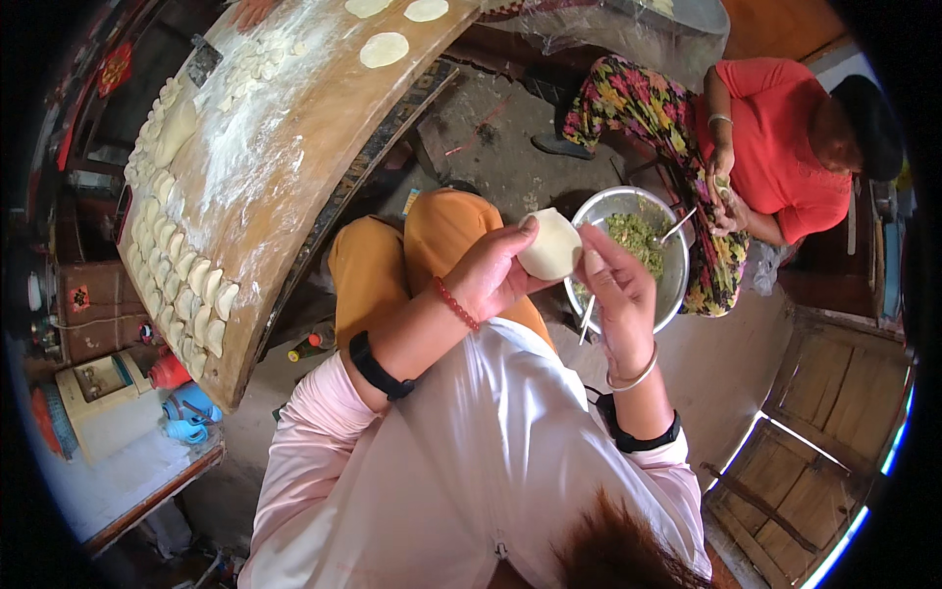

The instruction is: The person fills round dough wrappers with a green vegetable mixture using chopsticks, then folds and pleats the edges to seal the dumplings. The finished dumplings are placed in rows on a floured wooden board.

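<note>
A round, pale dumpling wrapper (551,245) is held up above my lap, with no filling visible on it. My left hand (488,270) is closed on its left side, the thumb on top and the fingers underneath. At its right edge, the thumb and fingertips of my right hand (623,294) pinch the dough. Just beyond my right hand is a metal bowl (670,299) of chopped green filling (633,236). A spoon (677,226) leans in the filling, and a thin utensil (587,319) sticks out at the near rim.
To the left stands a floured wooden board (324,147) with rows of folded dumplings (182,265), small dough pieces (260,69) and flat wrappers (384,49). A co-worker in a red shirt (785,137) sits right of the bowl, hands around a small piece. Bottles (312,346) stand under the board.
</note>
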The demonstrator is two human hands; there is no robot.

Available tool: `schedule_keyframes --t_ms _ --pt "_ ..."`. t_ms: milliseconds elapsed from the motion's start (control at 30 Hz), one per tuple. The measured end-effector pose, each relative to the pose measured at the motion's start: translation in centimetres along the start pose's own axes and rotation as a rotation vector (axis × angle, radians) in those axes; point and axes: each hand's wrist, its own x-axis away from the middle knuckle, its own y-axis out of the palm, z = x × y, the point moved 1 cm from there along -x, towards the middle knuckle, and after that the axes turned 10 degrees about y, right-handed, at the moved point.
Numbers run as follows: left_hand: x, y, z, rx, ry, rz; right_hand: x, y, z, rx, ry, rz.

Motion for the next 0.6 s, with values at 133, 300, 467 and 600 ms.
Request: schedule_keyframes --t_ms 133,300,467,600 --pt "-1.0 -0.9 0.3 -0.168 0.096 0.034 -1.5 -6.0 2.5 0.486 -0.286 0.353" --pt "-1.5 -1.7 1.1 -0.337 0.142 0.009 -4.2 -15.7 10.5 1.072 -0.097 0.323" --pt "-1.7 -2.0 0.8 -0.371 0.146 0.033 -5.0 -19.5 19.0 1.431 -0.047 -0.022" --pt "-2.1 -2.2 0.5 -0.477 0.082 0.158 -5.2 -20.1 21.6 1.529 0.013 0.006"
